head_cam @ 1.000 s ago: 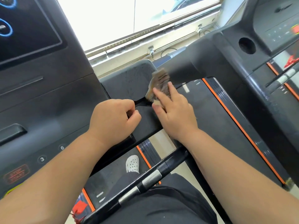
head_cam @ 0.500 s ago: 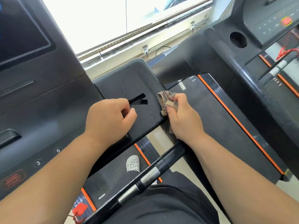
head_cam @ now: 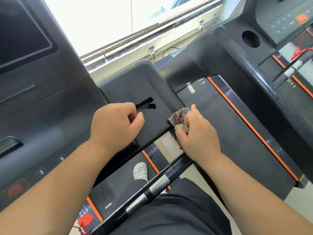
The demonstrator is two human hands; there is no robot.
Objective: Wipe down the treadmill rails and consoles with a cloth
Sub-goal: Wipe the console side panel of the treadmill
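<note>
From the head camera: a person works on the edge of a treadmill's black side panel (head_cam: 144,85). The right hand (head_cam: 198,133) pinches a bunched striped cloth (head_cam: 177,117) against the panel's right corner, forearm reaching over the handrail (head_cam: 157,184). The left hand (head_cam: 115,122) rests beside the panel's slot, fingers curled; whether it grips anything is unclear. The next move probably calls for firm pressure along the edge.
</note>
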